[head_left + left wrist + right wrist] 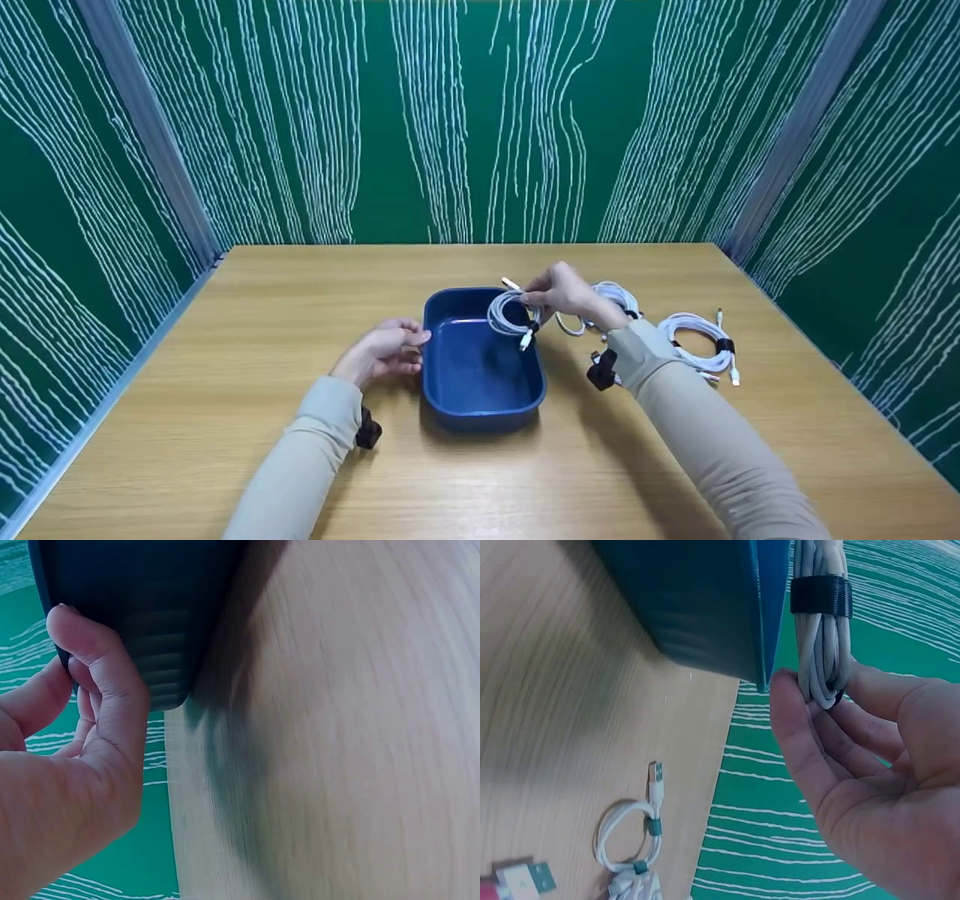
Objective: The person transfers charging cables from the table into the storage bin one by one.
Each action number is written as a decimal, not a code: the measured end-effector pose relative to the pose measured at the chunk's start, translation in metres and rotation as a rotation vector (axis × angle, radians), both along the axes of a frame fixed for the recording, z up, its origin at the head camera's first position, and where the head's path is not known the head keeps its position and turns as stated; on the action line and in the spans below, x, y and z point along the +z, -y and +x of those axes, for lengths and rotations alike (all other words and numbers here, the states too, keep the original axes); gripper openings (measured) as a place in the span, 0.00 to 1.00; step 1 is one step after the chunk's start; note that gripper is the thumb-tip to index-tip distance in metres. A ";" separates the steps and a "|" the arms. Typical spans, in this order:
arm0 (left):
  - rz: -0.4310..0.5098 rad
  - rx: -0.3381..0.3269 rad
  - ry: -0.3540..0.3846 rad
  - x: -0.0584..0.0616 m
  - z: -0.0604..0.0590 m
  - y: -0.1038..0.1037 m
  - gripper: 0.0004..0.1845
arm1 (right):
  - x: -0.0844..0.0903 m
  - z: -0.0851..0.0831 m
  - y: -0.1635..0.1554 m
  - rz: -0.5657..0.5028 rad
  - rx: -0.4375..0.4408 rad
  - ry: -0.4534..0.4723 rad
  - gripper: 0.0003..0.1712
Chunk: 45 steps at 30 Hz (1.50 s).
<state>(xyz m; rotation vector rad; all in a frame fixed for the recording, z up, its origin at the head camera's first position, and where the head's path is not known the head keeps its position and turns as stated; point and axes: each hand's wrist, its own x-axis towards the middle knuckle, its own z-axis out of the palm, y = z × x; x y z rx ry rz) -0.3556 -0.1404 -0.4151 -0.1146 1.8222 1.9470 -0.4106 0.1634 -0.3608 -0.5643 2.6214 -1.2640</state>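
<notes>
A: Right hand (564,294)?
B: Pinching a coiled white cable (511,313) between thumb and fingertips, held over the upper right part of the blue tray (480,405), centre of the frame. The right wrist view shows the black strap (821,595) around the coil, just above the grip.

A: Left hand (384,352)?
B: Fingers curled against the tray's left wall, thumb on the rim; the left wrist view confirms contact with the ribbed side. It looks like it's steadying the tray.

A: Other stuff?
B: More white cable bundles (701,341) on the wooden table (225,420), right of centre, behind the right wrist. A loose plug (525,879) sits at the lower left of the right wrist view.

A: How to do this step well?
B: My read: lower the coil flat over the tray floor before releasing, so the dangling plug (526,343) clears the rim. Hold the left hand firm so the tray doesn't slide. Release near the floor so the coil doesn't bounce or catch on the wall.
</notes>
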 end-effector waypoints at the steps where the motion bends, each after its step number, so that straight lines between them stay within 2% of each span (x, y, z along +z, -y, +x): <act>1: 0.000 0.001 0.001 0.000 0.000 0.000 0.06 | 0.000 0.000 0.002 0.002 0.000 0.003 0.13; 10: -0.014 0.009 0.002 -0.001 0.000 -0.001 0.07 | -0.003 0.001 0.018 -0.025 -0.013 0.047 0.13; 17: -0.014 0.011 0.003 0.000 0.001 -0.001 0.07 | -0.004 0.000 0.029 0.017 -0.020 0.038 0.13; 35: -0.023 0.007 0.001 0.000 0.000 0.000 0.06 | -0.002 -0.003 0.057 -0.030 0.020 0.046 0.12; 45: -0.024 0.014 -0.001 0.002 0.002 -0.002 0.06 | -0.002 -0.002 0.067 0.008 0.019 0.028 0.11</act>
